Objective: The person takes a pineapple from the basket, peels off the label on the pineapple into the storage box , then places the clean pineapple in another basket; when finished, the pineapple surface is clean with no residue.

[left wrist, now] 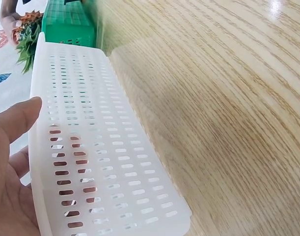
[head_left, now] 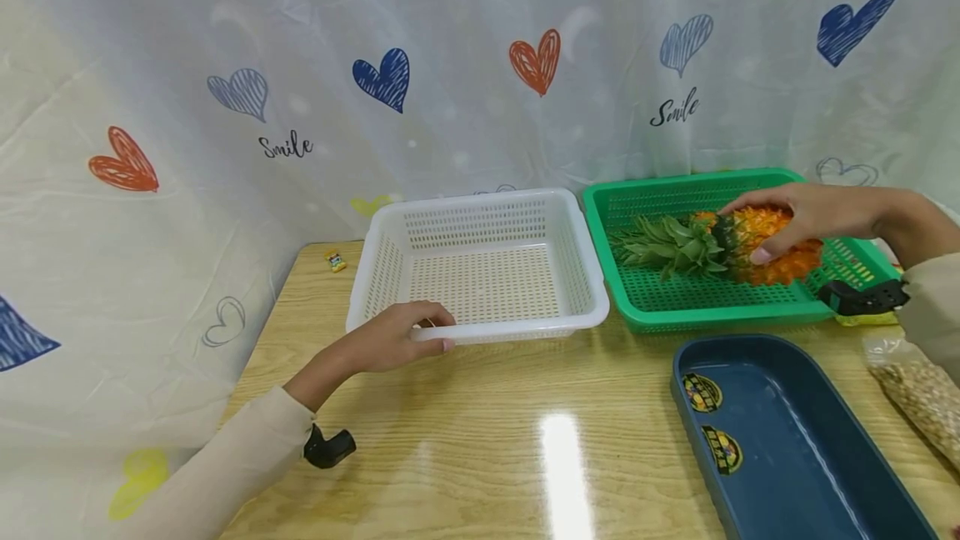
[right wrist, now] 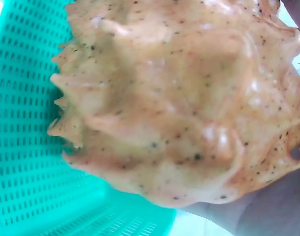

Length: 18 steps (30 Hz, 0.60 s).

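Note:
An orange pineapple (head_left: 780,269) with a green leafy crown lies over the green basket (head_left: 720,315), its crown toward the left. My right hand (head_left: 810,219) grips the fruit from above, thumb on the near side and fingers over the far side. In the right wrist view the spiky pineapple base (right wrist: 179,108) fills most of the picture. My left hand (head_left: 397,336) holds the near left rim of the white basket (head_left: 517,328), with the thumb outside and the fingers reaching over the inside. The white basket's slotted wall (left wrist: 91,137) shows in the left wrist view.
A dark blue tray (head_left: 795,440) with two stickers stands at the front right. Beside it lies a clear bag of pale beans or nuts (head_left: 922,398). One small yellow packet (head_left: 335,261) sits at the table's back left. A curtain printed with hearts hangs behind.

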Available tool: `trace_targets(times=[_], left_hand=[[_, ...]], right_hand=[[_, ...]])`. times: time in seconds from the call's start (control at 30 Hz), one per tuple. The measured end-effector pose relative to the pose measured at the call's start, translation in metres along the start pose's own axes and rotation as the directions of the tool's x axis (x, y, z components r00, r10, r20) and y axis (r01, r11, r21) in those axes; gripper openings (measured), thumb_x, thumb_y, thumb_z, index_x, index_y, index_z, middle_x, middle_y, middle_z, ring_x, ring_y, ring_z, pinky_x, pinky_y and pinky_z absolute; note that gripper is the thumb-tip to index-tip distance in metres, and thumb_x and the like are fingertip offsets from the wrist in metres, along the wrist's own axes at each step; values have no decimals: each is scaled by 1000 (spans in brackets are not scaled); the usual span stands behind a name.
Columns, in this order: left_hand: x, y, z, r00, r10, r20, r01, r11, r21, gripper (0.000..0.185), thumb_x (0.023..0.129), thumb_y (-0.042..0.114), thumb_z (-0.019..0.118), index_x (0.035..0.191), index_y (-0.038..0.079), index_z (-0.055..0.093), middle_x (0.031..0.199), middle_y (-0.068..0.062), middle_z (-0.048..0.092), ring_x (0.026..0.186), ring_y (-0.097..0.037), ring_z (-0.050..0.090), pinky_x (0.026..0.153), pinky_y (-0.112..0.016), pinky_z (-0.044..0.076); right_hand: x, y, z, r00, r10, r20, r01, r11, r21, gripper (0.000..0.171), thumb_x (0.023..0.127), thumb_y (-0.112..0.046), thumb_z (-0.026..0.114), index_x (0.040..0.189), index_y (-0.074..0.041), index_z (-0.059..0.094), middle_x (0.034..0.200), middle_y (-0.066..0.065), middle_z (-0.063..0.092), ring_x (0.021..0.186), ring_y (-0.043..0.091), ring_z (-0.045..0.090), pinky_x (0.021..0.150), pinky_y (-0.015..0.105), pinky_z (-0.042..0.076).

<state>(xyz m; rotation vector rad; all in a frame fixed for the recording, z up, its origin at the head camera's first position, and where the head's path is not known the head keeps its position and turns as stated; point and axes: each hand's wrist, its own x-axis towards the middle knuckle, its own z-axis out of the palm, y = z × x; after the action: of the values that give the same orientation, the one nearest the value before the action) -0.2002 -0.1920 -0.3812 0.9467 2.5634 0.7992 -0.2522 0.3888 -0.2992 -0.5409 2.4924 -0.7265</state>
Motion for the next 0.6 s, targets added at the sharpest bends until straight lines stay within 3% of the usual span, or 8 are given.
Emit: trace_targets(times=[0.07, 0.17, 0.27, 0.43, 0.5, 0.57, 0.6], left_hand=[[0, 0, 0, 1000, -1, -1, 1, 1000, -1, 32, 98, 43, 64, 120, 20, 67, 115, 6, 67, 104, -15, 63, 90, -38, 50], [0, -1, 0, 1000, 1, -2, -1, 1000, 2, 32, 98, 43, 64, 119, 20, 67, 114, 6, 68, 103, -15, 63, 89, -38, 50], [0, 0, 0, 1000, 1, -3, -1, 1000, 2, 32, 98, 43, 64, 119, 20, 67, 115, 6, 68, 104, -15, 63, 90, -38, 50], [0, 0, 0, 1000, 3, -6, -3, 1000, -3, 31, 98, 43, 64, 120, 20, 67, 115, 6, 68, 104, -14, 63, 90, -38, 50], [0, 0, 0, 1000, 4, -9, -4, 1000, -3, 31, 98, 43, 64, 119, 20, 67, 114, 6, 68, 103, -13, 63, 90, -38, 50], [1, 0, 0, 1000, 4, -12, -4, 1000, -2, 31, 98, 42, 65, 119, 20, 67, 113, 6, 68, 102, -12, 63, 90, -37, 50], [1, 0, 0, 1000, 5, -13, -5, 1000, -2, 30, 98, 42, 65, 118, 20, 67, 113, 6, 68, 102, -12, 63, 89, -37, 50]], right_hand=[[3, 5, -1, 1000, 5, 9, -5, 1000, 0, 74, 94, -24, 68, 155, -2, 32, 156, 34, 23, 113, 43, 59, 76, 50, 56], [7, 11, -1, 1000, 3, 16, -3, 1000, -18, 73, 93, -24, 68, 155, -2, 34, 157, 36, 19, 128, 60, 42, 83, 62, 51], [11, 16, -1, 1000, 10, 26, -9, 999, -30, 74, 93, -25, 68, 155, -3, 34, 157, 38, 18, 134, 66, 27, 86, 68, 47], [17, 17, -1, 998, 32, 54, -31, 999, -14, 75, 94, -26, 67, 156, -3, 31, 158, 39, 14, 134, 65, 28, 86, 64, 48], [19, 16, -1, 997, 34, 68, -34, 999, -10, 75, 94, -26, 66, 156, -3, 31, 158, 39, 13, 131, 63, 35, 83, 60, 50], [20, 15, -1, 995, 45, 94, -46, 999, 11, 76, 95, -26, 66, 157, -2, 29, 157, 39, 16, 106, 54, 54, 72, 55, 52], [21, 15, -1, 993, 47, 110, -50, 998, 26, 77, 95, -26, 65, 157, -2, 28, 156, 40, 17, 89, 50, 56, 68, 53, 52]])
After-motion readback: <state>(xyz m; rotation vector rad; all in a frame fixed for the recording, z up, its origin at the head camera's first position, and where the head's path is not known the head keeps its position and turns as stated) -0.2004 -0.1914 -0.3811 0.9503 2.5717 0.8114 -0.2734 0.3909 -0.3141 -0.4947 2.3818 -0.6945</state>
